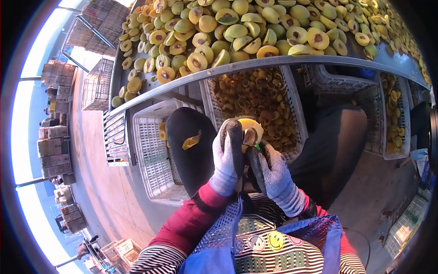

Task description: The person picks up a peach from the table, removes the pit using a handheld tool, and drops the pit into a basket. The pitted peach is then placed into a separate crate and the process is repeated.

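Note:
My left hand [226, 153], in a grey glove with dark fingers, is closed around a halved yellow peach-like fruit [252, 124]. Its cut face and brown centre are turned toward my right hand [277, 173]. That hand, gloved the same way, is closed beside the fruit on a small tool with a bit of green [258, 146] showing. Most of the tool is hidden by the fingers. Both hands meet above my lap, just short of a crate [299, 123] holding brown-orange scraps [260, 100].
A metal table [273, 60] heaped with halved fruit [228, 32] spans the front. White plastic crates [155, 182] stand below it, left and right. A peel scrap [191, 140] lies on my dark knee. Stacked crates [54, 146] line the far left.

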`<action>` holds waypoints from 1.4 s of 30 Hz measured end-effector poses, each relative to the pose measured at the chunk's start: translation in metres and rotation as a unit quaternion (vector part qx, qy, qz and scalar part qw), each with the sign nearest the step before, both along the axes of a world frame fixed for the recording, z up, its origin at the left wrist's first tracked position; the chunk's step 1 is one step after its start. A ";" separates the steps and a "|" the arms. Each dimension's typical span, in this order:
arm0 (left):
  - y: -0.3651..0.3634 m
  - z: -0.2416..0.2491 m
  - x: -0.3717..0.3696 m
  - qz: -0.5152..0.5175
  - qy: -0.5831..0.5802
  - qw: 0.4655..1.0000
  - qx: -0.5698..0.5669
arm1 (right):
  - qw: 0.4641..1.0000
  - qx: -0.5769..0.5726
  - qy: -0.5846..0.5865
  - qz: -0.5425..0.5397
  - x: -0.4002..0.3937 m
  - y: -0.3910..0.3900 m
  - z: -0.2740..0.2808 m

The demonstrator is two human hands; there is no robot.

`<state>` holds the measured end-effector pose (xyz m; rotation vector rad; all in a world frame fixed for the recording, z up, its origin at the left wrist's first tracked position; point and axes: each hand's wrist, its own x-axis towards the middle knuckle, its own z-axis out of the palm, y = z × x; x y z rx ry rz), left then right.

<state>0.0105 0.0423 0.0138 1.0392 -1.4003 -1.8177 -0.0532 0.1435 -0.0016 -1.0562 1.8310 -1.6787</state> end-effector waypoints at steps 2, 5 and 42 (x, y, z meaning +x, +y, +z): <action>0.003 0.004 0.000 0.002 -0.008 1.000 -0.018 | 0.998 -0.010 -0.059 0.010 0.007 0.002 -0.007; 0.002 0.007 -0.002 -0.043 0.015 0.998 -0.033 | 0.997 0.026 -0.005 0.066 0.012 0.010 -0.015; -0.155 0.021 0.059 0.031 -0.341 0.850 -0.400 | 0.221 -0.201 -0.934 0.197 0.009 0.001 -0.079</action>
